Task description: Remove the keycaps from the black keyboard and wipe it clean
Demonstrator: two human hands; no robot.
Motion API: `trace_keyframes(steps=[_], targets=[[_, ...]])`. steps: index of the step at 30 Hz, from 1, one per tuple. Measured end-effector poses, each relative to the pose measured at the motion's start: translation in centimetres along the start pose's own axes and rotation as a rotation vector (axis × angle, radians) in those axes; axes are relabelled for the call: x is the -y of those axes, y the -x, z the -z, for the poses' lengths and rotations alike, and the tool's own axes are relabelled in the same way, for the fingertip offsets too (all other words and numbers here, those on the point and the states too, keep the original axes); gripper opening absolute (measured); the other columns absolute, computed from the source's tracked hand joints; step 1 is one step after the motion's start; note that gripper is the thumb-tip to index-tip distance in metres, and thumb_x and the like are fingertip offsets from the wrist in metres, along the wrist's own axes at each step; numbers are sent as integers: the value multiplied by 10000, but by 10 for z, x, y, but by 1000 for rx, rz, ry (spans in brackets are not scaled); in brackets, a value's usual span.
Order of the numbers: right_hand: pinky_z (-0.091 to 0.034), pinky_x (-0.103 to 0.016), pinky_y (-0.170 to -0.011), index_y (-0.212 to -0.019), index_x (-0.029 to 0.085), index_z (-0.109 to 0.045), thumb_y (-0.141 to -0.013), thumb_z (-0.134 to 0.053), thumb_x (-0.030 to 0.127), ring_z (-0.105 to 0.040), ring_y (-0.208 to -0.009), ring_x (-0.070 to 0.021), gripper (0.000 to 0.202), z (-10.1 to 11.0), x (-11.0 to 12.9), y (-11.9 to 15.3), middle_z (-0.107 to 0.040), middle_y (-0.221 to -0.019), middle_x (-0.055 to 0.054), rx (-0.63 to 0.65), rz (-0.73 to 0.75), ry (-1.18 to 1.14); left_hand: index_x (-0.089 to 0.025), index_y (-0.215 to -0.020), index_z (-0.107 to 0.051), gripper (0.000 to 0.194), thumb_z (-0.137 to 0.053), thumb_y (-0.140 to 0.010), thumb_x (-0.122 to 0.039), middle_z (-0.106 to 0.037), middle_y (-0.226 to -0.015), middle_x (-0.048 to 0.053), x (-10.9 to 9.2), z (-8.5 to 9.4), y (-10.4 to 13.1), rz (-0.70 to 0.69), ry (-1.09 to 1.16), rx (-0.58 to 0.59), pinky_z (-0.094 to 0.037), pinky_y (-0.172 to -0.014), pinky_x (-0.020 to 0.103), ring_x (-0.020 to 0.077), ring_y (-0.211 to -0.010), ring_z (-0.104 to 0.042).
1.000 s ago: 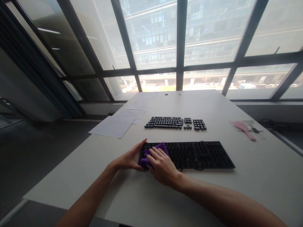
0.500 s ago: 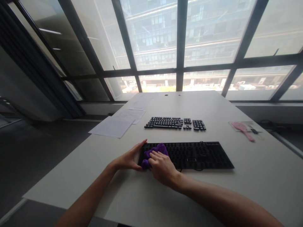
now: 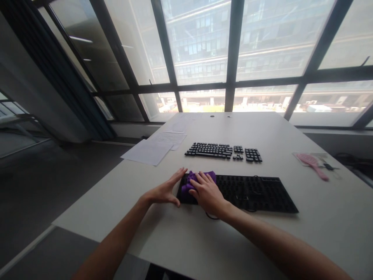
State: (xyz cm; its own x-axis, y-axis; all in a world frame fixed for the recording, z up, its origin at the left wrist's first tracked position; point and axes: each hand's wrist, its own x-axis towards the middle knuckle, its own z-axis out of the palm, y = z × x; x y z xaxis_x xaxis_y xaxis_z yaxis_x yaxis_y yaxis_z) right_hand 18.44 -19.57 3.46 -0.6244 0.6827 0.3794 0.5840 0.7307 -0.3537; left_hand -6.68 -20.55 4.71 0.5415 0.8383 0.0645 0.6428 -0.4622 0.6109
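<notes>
A black keyboard base [image 3: 262, 194], its keycaps off, lies flat on the white table. My left hand [image 3: 164, 191] braces its left end, thumb at the near corner and fingers at the far corner, gripping it between them. Under my right hand [image 3: 208, 194] is a crumpled purple cloth [image 3: 210, 175], pressed onto the left part of the base with the fingers spread over it. Part of the cloth and of the base is hidden by that hand. Behind the base, the loose black keycaps [image 3: 208, 149] are laid out in keyboard order.
Several sheets of paper [image 3: 148, 151] lie along the table's left side. At the right are a pink hairbrush [image 3: 313, 165] and a small dark item [image 3: 329, 166] on a clear packet. A cable loop [image 3: 212, 217] sticks out at the base's near edge. Windows stand beyond the table [image 3: 247, 126].
My right hand has slid the purple cloth toward the base's far edge, its fingers now more stretched out. My left hand stays at the left end. The whole view has shifted slightly.
</notes>
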Motion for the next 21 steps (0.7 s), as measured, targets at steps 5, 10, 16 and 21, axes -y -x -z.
trace_keyframes(steps=[5, 10, 16, 21], targets=[[-241, -466, -1184, -1476, 73, -407, -1009, -395, 358, -287, -1461, -286, 547, -7, 5, 3, -351, -1551, -206, 82, -39, -6, -219, -1574, -140, 785, -440, -948, -587, -136, -1637, 104, -37, -17, -1, -36, -152, -94, -147, -1231, 476, 296, -1508, -114], [-221, -490, -1185, -1487, -31, -345, -940, -506, 394, -217, -1475, -357, 711, 5, -7, 9, -281, -1553, -282, 195, -130, 23, -186, -1575, -99, 815, -555, -945, -427, -191, -1620, 133, -54, -55, -3, -31, -380, -78, -226, -1219, 474, 284, -1501, -160], [-215, -510, -1183, -1501, -6, -334, -929, -556, 418, -182, -1479, -373, 745, -2, -12, 18, -221, -1567, -282, 221, -41, 87, -188, -1563, -171, 739, -553, -952, -351, -253, -1593, 155, -41, -73, -5, -12, -560, -114, -272, -1195, 502, 294, -1484, -203], [-299, -494, -1155, -1444, -33, -428, -971, -509, 330, -296, -1438, -385, 602, -10, -5, 21, -320, -1514, -313, 165, 9, 229, -140, -1530, -288, 592, -424, -954, -141, -354, -1546, 171, -39, -92, -2, -6, -646, -204, -332, -1176, 491, 285, -1438, -333]])
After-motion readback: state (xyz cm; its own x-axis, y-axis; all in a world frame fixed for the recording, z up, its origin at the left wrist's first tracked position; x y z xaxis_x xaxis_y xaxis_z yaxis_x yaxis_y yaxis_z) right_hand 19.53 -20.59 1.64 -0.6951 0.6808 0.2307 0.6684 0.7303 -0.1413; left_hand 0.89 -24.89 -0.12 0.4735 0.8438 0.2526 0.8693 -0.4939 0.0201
